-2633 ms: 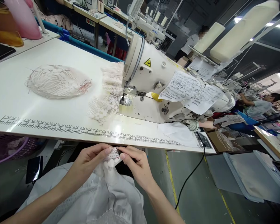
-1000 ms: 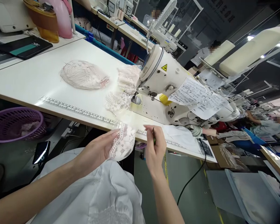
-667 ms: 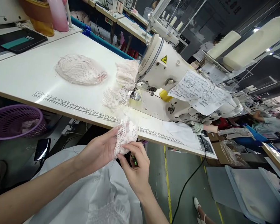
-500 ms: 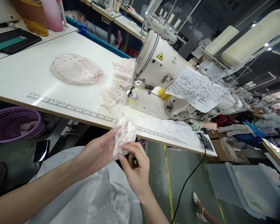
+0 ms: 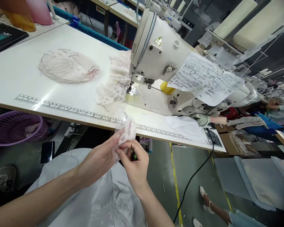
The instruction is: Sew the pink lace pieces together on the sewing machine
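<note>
Over my lap, just past the table's front edge, a strip of white lace [image 5: 128, 128] runs between my hands. My left hand [image 5: 106, 154] supports it from the left, fingers stretched along it, the lace held against them. With thumb and forefinger my right hand [image 5: 134, 160] pinches the lace's lower edge. Small thread snips [image 5: 133, 153], dark with green, sit inside that same hand, partly hidden by the fingers. More gathered lace [image 5: 112, 94] lies by the needle of the sewing machine [image 5: 161, 50]. A flat bundle of pale lace pieces [image 5: 66, 66] rests farther left.
A printed ruler [image 5: 68, 108] runs along the table's front edge. White fabric [image 5: 184, 124] lies at the right, near a black cable [image 5: 196, 176] hanging down. Below left stands a purple basket [image 5: 16, 129]. A person's feet [image 5: 205, 200] show on the floor at right.
My right hand has shifted slightly up and left along the lace, and the snips' dark tip now shows more. The lace is turned more edge-on. The view has moved a little.
</note>
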The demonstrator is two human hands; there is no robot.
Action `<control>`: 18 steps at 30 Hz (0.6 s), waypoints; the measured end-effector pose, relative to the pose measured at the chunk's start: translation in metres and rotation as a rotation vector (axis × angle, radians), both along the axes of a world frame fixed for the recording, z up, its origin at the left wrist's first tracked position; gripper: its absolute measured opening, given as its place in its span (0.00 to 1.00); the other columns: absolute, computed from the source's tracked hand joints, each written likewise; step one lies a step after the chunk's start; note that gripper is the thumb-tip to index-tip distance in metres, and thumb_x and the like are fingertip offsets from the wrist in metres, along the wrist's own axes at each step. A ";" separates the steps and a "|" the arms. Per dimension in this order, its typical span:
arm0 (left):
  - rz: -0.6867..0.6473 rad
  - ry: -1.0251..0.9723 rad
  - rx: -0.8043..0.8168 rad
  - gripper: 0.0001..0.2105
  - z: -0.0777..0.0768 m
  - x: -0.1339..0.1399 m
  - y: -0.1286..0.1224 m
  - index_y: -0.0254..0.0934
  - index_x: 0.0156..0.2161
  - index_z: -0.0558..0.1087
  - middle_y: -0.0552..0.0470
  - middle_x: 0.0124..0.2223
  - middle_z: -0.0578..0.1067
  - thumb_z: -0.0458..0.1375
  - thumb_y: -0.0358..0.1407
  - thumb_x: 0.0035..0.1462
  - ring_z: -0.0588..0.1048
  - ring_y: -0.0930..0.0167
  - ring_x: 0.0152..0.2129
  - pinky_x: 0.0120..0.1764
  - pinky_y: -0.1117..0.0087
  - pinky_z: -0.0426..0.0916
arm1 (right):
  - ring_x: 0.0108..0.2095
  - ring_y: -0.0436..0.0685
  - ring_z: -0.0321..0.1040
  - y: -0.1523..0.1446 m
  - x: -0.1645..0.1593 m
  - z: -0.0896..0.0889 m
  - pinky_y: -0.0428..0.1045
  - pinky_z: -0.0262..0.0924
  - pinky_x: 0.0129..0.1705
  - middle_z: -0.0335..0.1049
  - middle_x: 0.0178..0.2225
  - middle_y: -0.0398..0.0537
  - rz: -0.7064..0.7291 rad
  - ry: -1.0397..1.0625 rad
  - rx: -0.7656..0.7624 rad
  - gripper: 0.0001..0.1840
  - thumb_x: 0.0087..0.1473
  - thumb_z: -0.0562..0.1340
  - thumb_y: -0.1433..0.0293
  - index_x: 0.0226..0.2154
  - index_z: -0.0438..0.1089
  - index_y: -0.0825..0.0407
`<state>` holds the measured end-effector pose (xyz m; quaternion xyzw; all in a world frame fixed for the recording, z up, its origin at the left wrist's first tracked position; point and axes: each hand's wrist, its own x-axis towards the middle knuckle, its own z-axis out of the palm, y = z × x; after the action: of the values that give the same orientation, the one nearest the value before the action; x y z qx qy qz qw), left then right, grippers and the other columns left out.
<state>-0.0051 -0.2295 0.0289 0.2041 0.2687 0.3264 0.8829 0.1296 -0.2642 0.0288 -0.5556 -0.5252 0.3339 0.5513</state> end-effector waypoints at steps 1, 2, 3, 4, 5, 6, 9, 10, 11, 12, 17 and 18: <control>-0.004 -0.012 0.000 0.31 0.000 0.000 0.000 0.54 0.70 0.64 0.56 0.73 0.61 0.63 0.53 0.65 0.51 0.58 0.73 0.73 0.54 0.49 | 0.23 0.45 0.54 0.001 0.000 0.001 0.44 0.51 0.25 0.70 0.28 0.38 -0.004 0.026 -0.024 0.05 0.54 0.68 0.76 0.29 0.75 0.50; -0.007 -0.023 0.002 0.30 0.000 0.000 0.000 0.54 0.69 0.65 0.56 0.73 0.62 0.63 0.53 0.65 0.52 0.58 0.73 0.73 0.54 0.49 | 0.23 0.45 0.53 0.002 -0.001 0.002 0.44 0.51 0.26 0.69 0.27 0.38 -0.001 0.053 -0.048 0.05 0.54 0.68 0.75 0.28 0.75 0.50; -0.010 -0.034 0.003 0.29 0.000 0.000 0.000 0.54 0.68 0.66 0.56 0.72 0.63 0.62 0.53 0.65 0.53 0.58 0.73 0.73 0.55 0.50 | 0.23 0.46 0.53 0.003 0.000 0.003 0.44 0.51 0.26 0.67 0.26 0.38 0.009 0.081 -0.073 0.06 0.54 0.69 0.74 0.27 0.74 0.51; -0.011 -0.047 0.003 0.28 0.001 0.000 0.000 0.55 0.68 0.67 0.57 0.72 0.64 0.62 0.53 0.65 0.53 0.59 0.73 0.73 0.57 0.51 | 0.23 0.46 0.53 0.004 0.000 0.004 0.45 0.51 0.27 0.66 0.25 0.38 0.023 0.111 -0.096 0.06 0.54 0.68 0.73 0.26 0.74 0.51; -0.008 -0.062 0.001 0.26 0.001 0.000 0.001 0.55 0.67 0.68 0.58 0.71 0.65 0.61 0.53 0.66 0.54 0.60 0.72 0.72 0.58 0.52 | 0.24 0.47 0.53 0.004 0.001 0.006 0.45 0.52 0.27 0.65 0.24 0.38 0.037 0.139 -0.116 0.07 0.55 0.68 0.71 0.26 0.73 0.51; -0.003 -0.077 -0.004 0.25 0.002 0.000 0.002 0.56 0.66 0.69 0.58 0.71 0.66 0.61 0.52 0.67 0.54 0.62 0.72 0.71 0.60 0.55 | 0.25 0.47 0.54 0.005 0.002 0.007 0.45 0.52 0.28 0.65 0.24 0.38 0.045 0.168 -0.131 0.08 0.55 0.68 0.70 0.26 0.72 0.51; 0.041 -0.122 -0.013 0.22 0.002 0.002 0.005 0.57 0.66 0.69 0.60 0.70 0.67 0.58 0.50 0.70 0.56 0.66 0.72 0.68 0.67 0.61 | 0.26 0.48 0.55 0.005 0.007 0.007 0.45 0.53 0.28 0.63 0.25 0.39 0.023 0.255 -0.166 0.10 0.57 0.67 0.65 0.28 0.70 0.51; 0.052 -0.127 -0.007 0.21 0.001 0.003 0.005 0.56 0.66 0.69 0.59 0.69 0.67 0.58 0.49 0.70 0.57 0.67 0.71 0.66 0.69 0.62 | 0.26 0.48 0.55 0.004 0.009 0.006 0.45 0.53 0.28 0.63 0.26 0.39 0.010 0.274 -0.171 0.11 0.58 0.67 0.63 0.29 0.69 0.51; 0.063 -0.120 0.001 0.21 -0.001 0.004 0.005 0.55 0.66 0.70 0.58 0.69 0.68 0.58 0.49 0.70 0.59 0.67 0.70 0.65 0.70 0.63 | 0.26 0.48 0.55 0.004 0.010 0.005 0.45 0.54 0.28 0.63 0.26 0.39 0.000 0.282 -0.171 0.12 0.59 0.67 0.62 0.30 0.68 0.51; 0.071 -0.099 0.010 0.21 -0.002 0.005 0.004 0.53 0.65 0.70 0.56 0.68 0.70 0.58 0.49 0.70 0.61 0.67 0.69 0.64 0.70 0.64 | 0.26 0.48 0.56 0.003 0.012 0.003 0.45 0.55 0.29 0.63 0.27 0.40 -0.006 0.276 -0.165 0.12 0.60 0.67 0.61 0.31 0.68 0.50; 0.080 0.189 0.131 0.29 -0.012 0.002 -0.009 0.47 0.69 0.66 0.47 0.57 0.78 0.63 0.49 0.66 0.74 0.64 0.55 0.57 0.69 0.69 | 0.31 0.50 0.62 -0.004 0.018 0.004 0.45 0.59 0.32 0.69 0.33 0.44 -0.013 0.145 -0.054 0.12 0.65 0.65 0.61 0.33 0.69 0.50; 0.083 0.261 0.182 0.34 -0.014 0.000 -0.011 0.47 0.72 0.61 0.48 0.51 0.80 0.63 0.49 0.65 0.77 0.65 0.48 0.52 0.69 0.70 | 0.29 0.49 0.61 -0.005 0.018 0.005 0.45 0.58 0.30 0.70 0.34 0.45 0.015 0.163 -0.063 0.13 0.65 0.65 0.60 0.33 0.69 0.50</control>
<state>-0.0055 -0.2409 0.0152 0.3127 0.3585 0.3566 0.8040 0.1479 -0.2693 0.0340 -0.5398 -0.4719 0.3984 0.5720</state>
